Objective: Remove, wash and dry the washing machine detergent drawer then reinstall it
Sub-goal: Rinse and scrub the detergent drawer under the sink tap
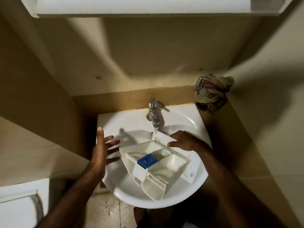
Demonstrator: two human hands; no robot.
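Note:
The white detergent drawer point(158, 163) lies in the white sink point(131, 122), open side up, with a blue insert point(148, 160) near its middle. Water runs from the chrome tap point(153, 113) onto the drawer's far end. My right hand point(184, 139) grips the drawer's far front panel. To the left of the drawer my left hand point(102, 148) hovers over the basin, fingers spread, holding nothing and a little blurred.
A crumpled patterned cloth point(212, 92) sits on the ledge at the back right corner. Beige tiled walls close in on both sides. A white cabinet point(102, 7) hangs overhead. A white appliance point(19, 208) stands at lower left.

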